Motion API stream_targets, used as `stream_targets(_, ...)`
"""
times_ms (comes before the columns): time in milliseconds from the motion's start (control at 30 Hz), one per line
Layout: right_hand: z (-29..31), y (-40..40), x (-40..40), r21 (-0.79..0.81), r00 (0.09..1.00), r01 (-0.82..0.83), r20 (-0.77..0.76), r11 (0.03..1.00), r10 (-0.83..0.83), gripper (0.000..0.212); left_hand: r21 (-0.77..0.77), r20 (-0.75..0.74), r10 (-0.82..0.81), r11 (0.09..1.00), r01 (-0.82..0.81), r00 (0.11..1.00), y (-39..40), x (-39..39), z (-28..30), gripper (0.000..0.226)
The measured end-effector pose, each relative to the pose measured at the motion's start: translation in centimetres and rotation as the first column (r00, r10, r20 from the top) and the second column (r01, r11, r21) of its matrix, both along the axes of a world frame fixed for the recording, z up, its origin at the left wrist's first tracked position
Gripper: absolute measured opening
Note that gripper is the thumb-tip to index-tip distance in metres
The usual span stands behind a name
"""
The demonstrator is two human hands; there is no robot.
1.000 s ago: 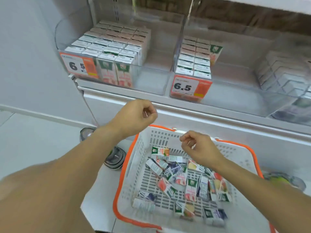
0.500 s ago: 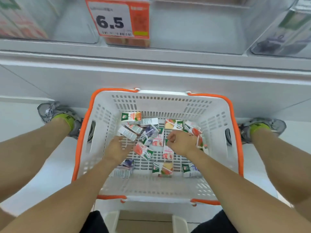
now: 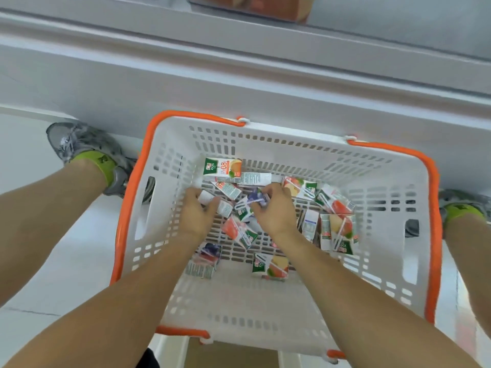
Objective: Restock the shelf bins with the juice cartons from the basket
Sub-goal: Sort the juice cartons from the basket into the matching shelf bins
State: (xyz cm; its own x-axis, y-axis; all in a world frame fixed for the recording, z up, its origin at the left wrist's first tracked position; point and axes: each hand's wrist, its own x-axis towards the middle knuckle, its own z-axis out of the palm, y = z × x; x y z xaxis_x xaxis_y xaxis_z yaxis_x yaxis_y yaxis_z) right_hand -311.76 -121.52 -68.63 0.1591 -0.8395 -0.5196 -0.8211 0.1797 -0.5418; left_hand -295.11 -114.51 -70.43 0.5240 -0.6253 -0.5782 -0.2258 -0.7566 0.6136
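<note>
Since half a second ago, our left hand [image 3: 198,217] has closed on a white juice carton [image 3: 215,204]; our right hand [image 3: 273,208] pinches a purple carton [image 3: 253,199]. Next: lift both from the basket [image 3: 398,261] toward the bins.

One white basket [image 3: 377,251] holds about a dozen juice cartons [image 3: 222,168]; two hands [image 3: 197,217] and two shoes [image 3: 79,147] show.

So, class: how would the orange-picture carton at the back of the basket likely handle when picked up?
The orange carton looks like a stiff, flat-sided box, so it should hold its shape and not roll. It is small beside the left hand, so probably light. Its glossy print may be a little slippery.
</note>
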Motion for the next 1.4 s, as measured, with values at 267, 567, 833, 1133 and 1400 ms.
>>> stream_targets(267,2.5,0.2,-1.9,0.254,0.989,-0.131,-0.036,0.958,0.144,0.058,0.019,-0.082,0.123,0.992,-0.121,0.989,0.3,-0.1,1.7,0.033)
stream_targets(567,9.7,-0.8,-4.2,0.309,0.995,-0.098,0.009,0.946,0.100,0.049,0.036,-0.293,-0.020,0.999,0.032,0.956,-0.4,0.0,9.1,0.049)
stream_targets(833,20.4,-3.8,-6.6,0.509,0.898,0.033,0.363,0.860,-0.250,0.013,-0.003,-0.366,-0.306,0.945,0.328,0.879,-3.2,0.4,23.0,0.022)
stream_targets(1133,24.0,-1.0,-8.5,0.563,0.698,-0.232,0.664,0.793,-0.268,0.060,-0.147,-0.455,-0.455,0.886,0.439,0.765,-3.4,0.2,31.5,0.021)
stream_targets(1400,28.4,-1.5,-9.9,0.385,0.645,-0.112,0.729,0.916,-0.228,0.038,-0.315,-0.216,-0.388,0.896,0.312,0.896,-4.5,-5.2,31.5,0.060)
